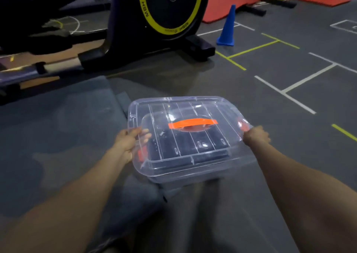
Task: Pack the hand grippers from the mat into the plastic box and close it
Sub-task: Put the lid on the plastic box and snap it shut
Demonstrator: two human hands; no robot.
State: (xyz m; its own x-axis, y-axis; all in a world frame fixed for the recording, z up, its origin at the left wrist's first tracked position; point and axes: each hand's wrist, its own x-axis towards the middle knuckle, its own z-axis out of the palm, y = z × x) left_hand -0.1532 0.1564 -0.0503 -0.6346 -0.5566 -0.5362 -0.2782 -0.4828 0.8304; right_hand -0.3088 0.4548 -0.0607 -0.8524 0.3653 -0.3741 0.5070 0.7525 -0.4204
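— Left side first?
— Grey mat point(58, 129) at nine o'clock, bare as far as visible. No hand grippers left lying on it.

— And the left hand point(128, 143)?
— Clamped on the lid point(185, 134) at its nine o'clock edge, thumb over the top, fingers point(145, 134) curled on the clear plastic. Just below, an orange latch point(142, 154), seemingly not snapped yet.

— Middle?
— Plastic box point(193, 172) on the floor point(270, 75) at the mat's three o'clock edge, lid laid across it, orange handle point(193, 123) on top. Dark shapes under the ribs, most likely the hand grippers point(193, 146), blurred through the plastic. Could not count them.

— Right side?
— Right hand point(256, 135) closed around the lid's three o'clock end, over a second orange latch point(242, 125). Fingers hidden under the rim, so exact hold hard to tell.

— Step in hand, then?
— Closing, by judgement. Packing looked finished; lid seemed to sit a little crooked over the box, near edge overhanging.

— Next move?
— Probably squaring the lid on the rim, pressing down evenly at both ends, then flipping both latches. Risk: one end seated, other popped up.

— Beyond?
— Exercise machine point(154, 20) at twelve o'clock, blue cone point(227, 28) at one o'clock, well apart from the box.
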